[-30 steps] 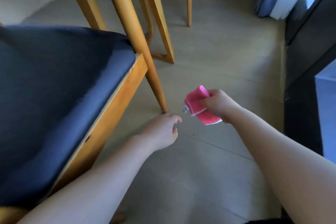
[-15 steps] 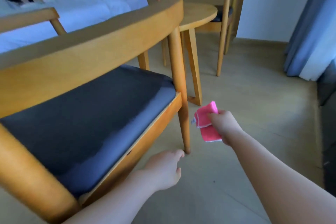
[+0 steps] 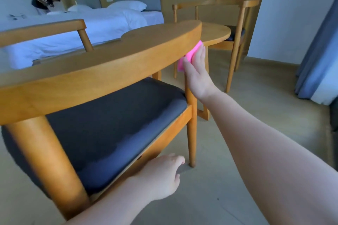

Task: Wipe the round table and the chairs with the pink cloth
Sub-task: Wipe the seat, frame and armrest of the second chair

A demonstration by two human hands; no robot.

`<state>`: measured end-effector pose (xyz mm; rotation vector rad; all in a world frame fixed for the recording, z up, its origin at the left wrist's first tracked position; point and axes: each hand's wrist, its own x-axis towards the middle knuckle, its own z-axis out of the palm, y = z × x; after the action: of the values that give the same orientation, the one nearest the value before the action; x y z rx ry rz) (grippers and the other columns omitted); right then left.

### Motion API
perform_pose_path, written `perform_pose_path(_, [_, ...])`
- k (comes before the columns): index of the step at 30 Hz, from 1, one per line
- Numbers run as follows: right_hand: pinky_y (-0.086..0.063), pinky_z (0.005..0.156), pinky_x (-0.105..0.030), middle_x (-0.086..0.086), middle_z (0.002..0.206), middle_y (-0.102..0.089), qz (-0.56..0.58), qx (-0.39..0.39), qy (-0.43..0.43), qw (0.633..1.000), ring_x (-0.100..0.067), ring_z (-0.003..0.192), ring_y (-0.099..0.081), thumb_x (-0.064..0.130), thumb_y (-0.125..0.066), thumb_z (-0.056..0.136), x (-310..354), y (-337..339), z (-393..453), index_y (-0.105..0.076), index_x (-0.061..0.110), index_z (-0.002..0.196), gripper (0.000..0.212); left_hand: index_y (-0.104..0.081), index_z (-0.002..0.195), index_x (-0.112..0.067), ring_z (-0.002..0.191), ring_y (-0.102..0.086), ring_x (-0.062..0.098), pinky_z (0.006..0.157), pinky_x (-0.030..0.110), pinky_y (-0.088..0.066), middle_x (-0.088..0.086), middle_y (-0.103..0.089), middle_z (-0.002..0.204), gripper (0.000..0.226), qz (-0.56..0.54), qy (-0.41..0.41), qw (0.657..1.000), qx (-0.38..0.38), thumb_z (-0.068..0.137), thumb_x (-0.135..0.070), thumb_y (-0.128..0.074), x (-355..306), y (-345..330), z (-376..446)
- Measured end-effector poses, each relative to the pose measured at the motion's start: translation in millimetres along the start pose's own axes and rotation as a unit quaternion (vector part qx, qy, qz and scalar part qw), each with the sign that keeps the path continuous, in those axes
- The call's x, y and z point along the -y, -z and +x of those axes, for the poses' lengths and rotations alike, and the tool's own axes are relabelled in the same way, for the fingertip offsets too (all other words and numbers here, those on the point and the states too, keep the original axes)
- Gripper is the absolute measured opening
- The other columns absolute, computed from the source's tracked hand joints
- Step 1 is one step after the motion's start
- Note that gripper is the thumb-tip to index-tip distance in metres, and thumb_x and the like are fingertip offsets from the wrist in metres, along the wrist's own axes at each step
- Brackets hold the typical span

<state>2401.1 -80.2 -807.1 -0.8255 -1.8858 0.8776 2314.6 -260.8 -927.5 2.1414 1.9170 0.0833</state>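
A wooden chair with a dark grey seat cushion fills the left and middle of the head view. My right hand presses the pink cloth flat against the right end of the chair's curved backrest, at the top of its leg. My left hand hovers low by the seat's front edge, fingers loosely apart and holding nothing. The round wooden table stands just behind the backrest. A second chair stands beyond the table.
A bed with white sheets and pillows lies at the back left, and a person bends over its far side. Blue-grey curtains hang at the right. The floor is tan tile.
My view has tilted up from the floor to the chair and room. My right hand rose with the pink cloth from beside the chair leg to the backrest's right end.
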Motion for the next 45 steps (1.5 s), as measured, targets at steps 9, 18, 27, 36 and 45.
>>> perform_pose_path(9, [-0.041,0.109,-0.03,-0.001,0.14,-0.05,0.08,-0.13,0.019,0.988,-0.013,0.128,-0.048,0.039,-0.047,0.1,-1,1,14,-0.017,0.016,0.155,0.067,-0.049,0.125,-0.021,0.107,-0.053,0.027,0.087,0.041,-0.047,-0.001,-0.049,0.122,0.029,0.044,-0.026,0.998,0.026,0.096,-0.023,-0.042,0,-2,-9])
perform_pose_path(18, [-0.046,0.089,-0.012,0.013,0.118,-0.055,0.062,-0.14,0.061,0.986,0.003,0.107,-0.053,0.037,-0.052,0.098,-16,-12,33,-0.035,0.029,0.131,0.038,-0.05,0.124,-0.018,0.11,-0.051,0.028,0.09,0.042,-0.045,0.001,-0.051,0.124,0.031,0.08,-0.08,0.992,0.061,0.094,-0.016,-0.044,9,-11,-31])
perform_pose_path(27, [-0.035,0.104,-0.022,0.0,0.142,-0.045,0.056,-0.098,-0.005,0.994,-0.013,0.129,-0.043,0.039,-0.045,0.101,-87,-34,-13,-0.017,0.02,0.154,0.062,-0.047,0.131,-0.019,0.118,-0.047,0.025,0.097,0.039,-0.041,0.0,-0.049,0.13,0.037,0.082,-0.072,0.991,0.071,0.095,-0.014,-0.041,8,-14,-33])
perform_pose_path(36, [-0.046,0.103,-0.039,0.0,0.125,-0.057,0.076,-0.098,-0.108,0.986,-0.02,0.113,-0.056,0.048,-0.03,0.103,-131,-52,-52,-0.025,0.036,0.149,0.048,-0.037,0.145,-0.02,0.127,-0.044,0.018,0.104,0.033,-0.04,-0.001,-0.043,0.141,0.045,0.057,-0.044,0.995,0.063,0.1,-0.017,-0.04,7,-6,-31])
perform_pose_path(45, [-0.034,0.112,-0.054,-0.002,0.113,-0.033,0.101,-0.088,-0.144,0.981,-0.018,0.103,-0.036,0.081,-0.027,0.086,-172,-90,-83,-0.037,0.038,0.135,0.066,-0.042,0.139,-0.019,0.121,-0.048,0.022,0.096,0.043,-0.046,0.0,-0.046,0.133,0.043,0.102,-0.077,0.991,0.032,0.096,-0.017,-0.045,17,-4,-48])
